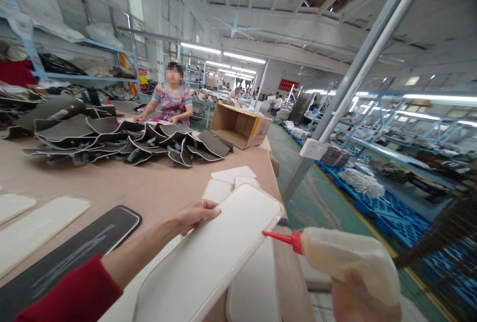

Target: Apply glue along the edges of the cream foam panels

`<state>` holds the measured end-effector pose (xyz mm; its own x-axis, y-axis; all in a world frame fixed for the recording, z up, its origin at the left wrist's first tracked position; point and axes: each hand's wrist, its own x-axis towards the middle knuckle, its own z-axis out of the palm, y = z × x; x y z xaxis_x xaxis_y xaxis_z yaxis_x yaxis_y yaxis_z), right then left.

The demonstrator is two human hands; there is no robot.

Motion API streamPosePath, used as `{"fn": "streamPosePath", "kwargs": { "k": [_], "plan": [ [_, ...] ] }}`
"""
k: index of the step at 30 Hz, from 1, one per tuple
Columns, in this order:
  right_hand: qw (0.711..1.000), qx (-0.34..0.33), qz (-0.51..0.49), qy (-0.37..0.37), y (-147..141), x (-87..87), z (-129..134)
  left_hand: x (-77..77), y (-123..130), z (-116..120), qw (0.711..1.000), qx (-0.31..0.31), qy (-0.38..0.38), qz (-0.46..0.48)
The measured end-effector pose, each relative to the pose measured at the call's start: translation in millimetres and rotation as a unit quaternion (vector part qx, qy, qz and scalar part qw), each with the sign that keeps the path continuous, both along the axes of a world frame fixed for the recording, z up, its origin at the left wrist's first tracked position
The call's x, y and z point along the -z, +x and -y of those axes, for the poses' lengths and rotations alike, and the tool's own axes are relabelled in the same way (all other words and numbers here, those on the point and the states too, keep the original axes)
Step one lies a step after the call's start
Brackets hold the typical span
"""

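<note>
My left hand (pixel 197 215) grips the far left edge of a long white panel (pixel 212 247) with cut corners, thumb on top and fingers underneath. The panel is tilted above the table, over other white panels (pixel 257 282). In my right hand (pixel 352 292) is a translucent squeeze bottle (pixel 346 252) of yellowish liquid, lying nearly sideways. Its red nozzle (pixel 279 236) points left, with the tip at the panel's right edge. A black panel (pixel 74 257) with pale streaks lies left of my left forearm.
Dark grey folded pieces (pixel 122 138) are heaped across the table (pixel 149 183). Behind them sits a person (pixel 173 98). An open cardboard box (pixel 238 125) stands at the far right. Right of the table rises a slanted metal post (pixel 350 88) with a socket box (pixel 313 149).
</note>
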<state>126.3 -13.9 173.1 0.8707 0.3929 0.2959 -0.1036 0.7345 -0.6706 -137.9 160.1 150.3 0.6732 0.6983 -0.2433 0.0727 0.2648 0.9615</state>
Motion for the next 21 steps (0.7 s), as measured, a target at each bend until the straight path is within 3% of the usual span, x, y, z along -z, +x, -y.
{"fn": "streamPosePath", "kwargs": {
  "k": [9, 17, 21],
  "plan": [
    [0.999, -0.047, 0.023, -0.007, -0.3, 11.7, 0.9, -0.4, 1.3, 1.7, 1.0, -0.023, -0.011, 0.001],
    [0.999, -0.037, 0.021, -0.03, 20.0, 40.2, -0.1, -0.1, 5.5, -1.9, 0.999, -0.037, -0.01, -0.005],
    [0.997, -0.054, 0.026, -0.043, 24.7, 46.4, -2.5, -1.6, 7.6, -1.5, 0.999, -0.048, -0.011, -0.007]
  ]
}}
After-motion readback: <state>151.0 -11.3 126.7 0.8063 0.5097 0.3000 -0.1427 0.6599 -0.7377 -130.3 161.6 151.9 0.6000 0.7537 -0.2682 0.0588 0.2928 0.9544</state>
